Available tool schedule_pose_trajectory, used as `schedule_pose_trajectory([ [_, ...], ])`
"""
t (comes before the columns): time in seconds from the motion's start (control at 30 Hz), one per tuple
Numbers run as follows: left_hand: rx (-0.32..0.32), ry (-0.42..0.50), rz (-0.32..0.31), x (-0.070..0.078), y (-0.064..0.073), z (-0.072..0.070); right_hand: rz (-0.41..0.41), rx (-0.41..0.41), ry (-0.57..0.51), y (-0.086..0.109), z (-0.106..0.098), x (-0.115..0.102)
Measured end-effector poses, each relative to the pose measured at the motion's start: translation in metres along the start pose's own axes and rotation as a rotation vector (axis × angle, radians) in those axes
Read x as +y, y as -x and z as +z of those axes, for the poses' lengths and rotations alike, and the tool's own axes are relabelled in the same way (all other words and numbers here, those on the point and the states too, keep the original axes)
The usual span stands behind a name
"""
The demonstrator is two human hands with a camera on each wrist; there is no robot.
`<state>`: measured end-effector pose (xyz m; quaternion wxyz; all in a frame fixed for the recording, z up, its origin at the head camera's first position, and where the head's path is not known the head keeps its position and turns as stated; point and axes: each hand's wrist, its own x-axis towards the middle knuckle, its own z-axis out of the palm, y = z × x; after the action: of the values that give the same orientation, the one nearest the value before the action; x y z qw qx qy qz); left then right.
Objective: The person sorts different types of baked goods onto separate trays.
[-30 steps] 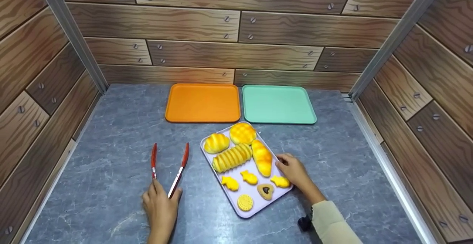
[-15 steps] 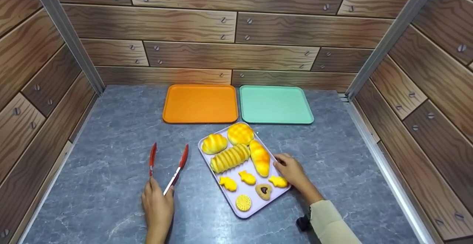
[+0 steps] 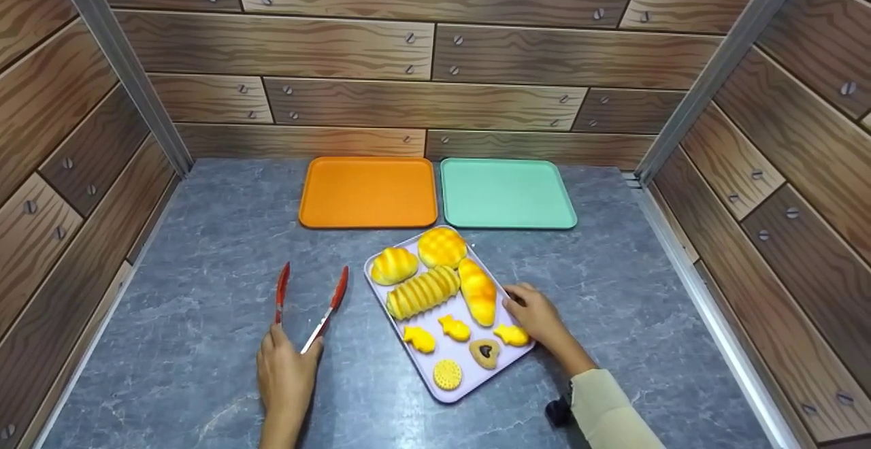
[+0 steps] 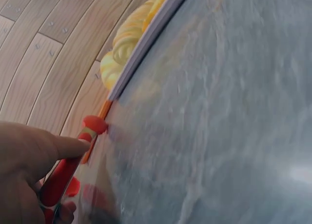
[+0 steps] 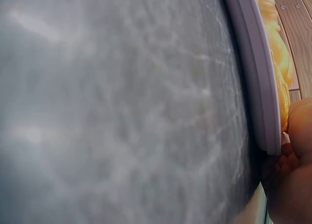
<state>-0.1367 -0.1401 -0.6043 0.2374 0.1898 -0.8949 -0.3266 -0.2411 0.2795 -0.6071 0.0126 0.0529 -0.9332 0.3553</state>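
Observation:
My left hand (image 3: 286,371) holds a pair of red-tipped metal tongs (image 3: 338,291), its arms spread apart with nothing between them. In the left wrist view the thumb lies along the red handle of the tongs (image 4: 61,180). A lilac tray (image 3: 471,379) lies slantwise on the table to the right of the tongs. My right hand (image 3: 537,314) grips the tray's right edge, fingers partly hidden at the rim. On the tray are a ridged roll (image 3: 423,292), a long bun (image 3: 478,292), a round bun (image 3: 442,247), a croissant-like bread (image 3: 394,266) and several small cookies, including a heart-shaped one (image 3: 484,353).
An orange tray (image 3: 367,192) and a mint-green tray (image 3: 507,193) lie side by side at the back of the grey table (image 3: 224,231), with nothing on them. Wood-patterned walls (image 3: 354,105) enclose the table at the back and sides.
The whole head view has shifted slightly. My left hand has moved a little on the tongs' handles; the tongs remain spread. My right hand and the lilac tray keep their places.

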Motion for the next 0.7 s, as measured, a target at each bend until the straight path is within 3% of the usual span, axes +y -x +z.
schedule_pose_trajectory([
  [0.13,0.009,0.045,0.019,-0.006,-0.003,-0.003,0.013,-0.008,-0.002,0.001,0.0,-0.001],
  [0.3,-0.032,0.115,0.071,-0.007,-0.01,-0.007,0.011,-0.008,0.004,0.001,-0.001,-0.002],
  [0.53,-0.161,0.212,0.146,0.005,-0.022,-0.008,0.011,-0.008,0.037,0.001,0.0,-0.001],
  [0.7,-0.252,0.208,0.174,0.012,-0.031,-0.003,0.008,-0.01,0.052,0.001,0.003,-0.002],
])
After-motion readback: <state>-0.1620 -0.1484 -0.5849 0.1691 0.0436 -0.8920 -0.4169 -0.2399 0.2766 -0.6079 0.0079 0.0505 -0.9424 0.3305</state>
